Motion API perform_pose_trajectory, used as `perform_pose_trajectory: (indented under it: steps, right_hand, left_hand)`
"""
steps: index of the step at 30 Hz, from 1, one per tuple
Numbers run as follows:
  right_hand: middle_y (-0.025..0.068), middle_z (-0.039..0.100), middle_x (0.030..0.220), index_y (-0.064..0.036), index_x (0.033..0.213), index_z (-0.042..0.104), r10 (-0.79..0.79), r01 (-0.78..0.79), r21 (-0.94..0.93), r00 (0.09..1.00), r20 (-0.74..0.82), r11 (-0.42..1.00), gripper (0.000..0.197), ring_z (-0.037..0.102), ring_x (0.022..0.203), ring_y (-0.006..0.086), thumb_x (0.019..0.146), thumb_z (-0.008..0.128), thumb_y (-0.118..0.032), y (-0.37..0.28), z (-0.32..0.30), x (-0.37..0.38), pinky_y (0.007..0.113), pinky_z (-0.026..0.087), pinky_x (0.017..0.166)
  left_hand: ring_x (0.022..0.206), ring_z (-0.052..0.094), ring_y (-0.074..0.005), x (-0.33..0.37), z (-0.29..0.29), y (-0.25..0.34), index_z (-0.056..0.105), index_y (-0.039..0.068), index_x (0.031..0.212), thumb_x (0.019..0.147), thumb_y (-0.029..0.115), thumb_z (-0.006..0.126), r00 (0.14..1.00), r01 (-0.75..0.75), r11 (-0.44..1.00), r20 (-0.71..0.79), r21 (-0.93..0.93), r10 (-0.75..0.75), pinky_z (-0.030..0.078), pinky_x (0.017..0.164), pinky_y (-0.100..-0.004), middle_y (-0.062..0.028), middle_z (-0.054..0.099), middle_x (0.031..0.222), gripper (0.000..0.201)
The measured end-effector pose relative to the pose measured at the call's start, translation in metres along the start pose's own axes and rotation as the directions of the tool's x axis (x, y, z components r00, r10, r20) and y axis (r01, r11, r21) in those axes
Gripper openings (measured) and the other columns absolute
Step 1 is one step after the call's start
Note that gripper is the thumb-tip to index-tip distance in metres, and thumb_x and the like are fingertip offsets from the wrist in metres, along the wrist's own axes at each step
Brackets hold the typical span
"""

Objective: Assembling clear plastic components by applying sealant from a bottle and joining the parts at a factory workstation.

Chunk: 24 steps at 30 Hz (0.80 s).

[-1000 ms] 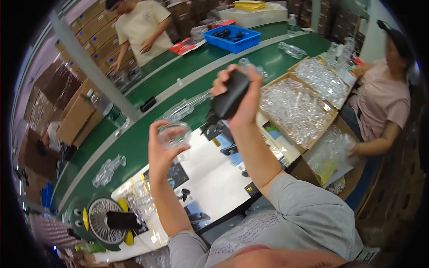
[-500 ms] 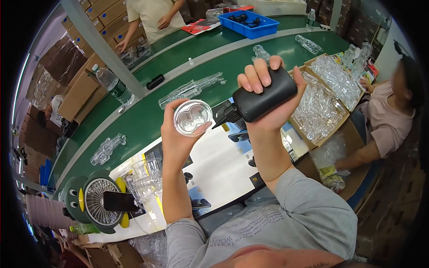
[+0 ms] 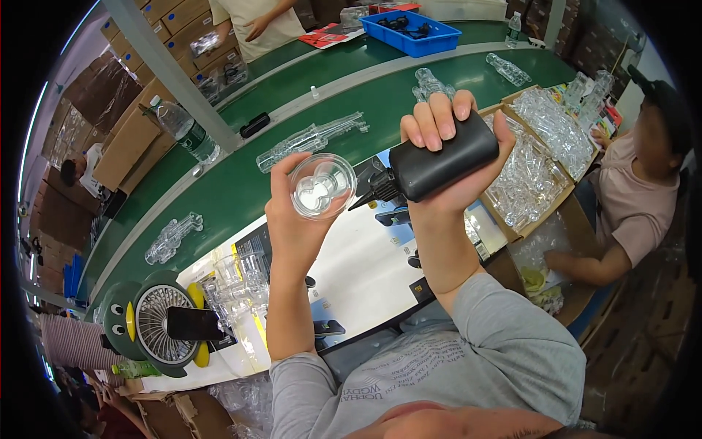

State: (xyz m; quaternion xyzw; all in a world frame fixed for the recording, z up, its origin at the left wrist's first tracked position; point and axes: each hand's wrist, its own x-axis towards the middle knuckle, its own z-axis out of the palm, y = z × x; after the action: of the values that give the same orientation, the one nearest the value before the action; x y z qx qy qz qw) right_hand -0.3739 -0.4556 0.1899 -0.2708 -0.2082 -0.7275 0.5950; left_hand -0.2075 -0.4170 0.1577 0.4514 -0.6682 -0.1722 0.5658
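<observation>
My left hand [image 3: 292,233] is closed around a clear plastic cup-like part [image 3: 322,186], its round rim facing up and a double-lobed shape inside. In my right hand [image 3: 450,207] is a black squeeze bottle [image 3: 444,160], tilted so that its narrow black nozzle [image 3: 374,191] points down and left. The nozzle's tip is right beside the rim of the clear part; whether they touch I cannot tell. Below both hands lies a white printed sheet [image 3: 356,272] on the table.
Clear plastic pieces [image 3: 309,140] lie on the green conveyor [image 3: 227,183]. To the right stand cartons of small clear parts [image 3: 523,179], with a co-worker [image 3: 635,179] beside them. A penguin-shaped fan [image 3: 164,322], phone [image 3: 193,323], water bottle [image 3: 184,132] and blue tray [image 3: 409,36] surround the workspace.
The clear part and the bottle have shifted slightly right, and the clear part is tipped a little differently. Across the conveyor, another person's hand has risen with a clear object.
</observation>
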Motion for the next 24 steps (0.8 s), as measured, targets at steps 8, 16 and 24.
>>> perform_pose_trajectory:
  steps: [8, 16, 24]
  right_hand:
    - [0.0041, 0.04, 0.063, -0.0077, 0.076, 0.041, -0.002, 0.002, -0.007, 1.0, 0.004, 1.0, 0.037, 0.037, 0.055, 0.0135, 0.09, 0.038, -0.042, 0.0007, 0.0011, 0.0005, 0.028, 0.033, 0.057]
    - [0.0037, 0.04, 0.061, -0.0092, 0.076, 0.039, -0.001, 0.0, -0.013, 0.998, -0.056, 1.0, 0.042, 0.038, 0.051, 0.015, 0.091, 0.032, -0.048, -0.0005, 0.0023, 0.0009, 0.029, 0.032, 0.052]
    - [0.0035, 0.04, 0.06, -0.0095, 0.075, 0.039, -0.004, 0.003, -0.009, 0.999, -0.04, 1.0, 0.041, 0.038, 0.051, 0.0145, 0.091, 0.031, -0.047, -0.0005, 0.0007, 0.0021, 0.029, 0.032, 0.052]
  left_hand:
    - [0.093, 0.065, -0.0235, -0.002, -0.0011, -0.0014, 0.044, 0.005, 0.116, 0.066, 0.005, 0.079, 0.997, -0.08, 0.996, -0.003, 0.039, 0.081, 0.051, 0.08, -0.0303, -0.0159, 0.066, 0.101, 0.061]
    - [0.096, 0.062, -0.0209, -0.0016, -0.0003, 0.0039, 0.044, 0.004, 0.114, 0.064, 0.0, 0.08, 0.998, -0.056, 0.998, 0.0, 0.008, 0.056, 0.048, 0.084, -0.0294, -0.0141, 0.065, 0.102, 0.062]
    - [0.096, 0.061, -0.0201, -0.0026, -0.0017, 0.0061, 0.044, 0.004, 0.114, 0.065, 0.0, 0.079, 0.999, -0.048, 0.999, -0.002, 0.014, 0.048, 0.047, 0.085, -0.0294, -0.0131, 0.065, 0.101, 0.06]
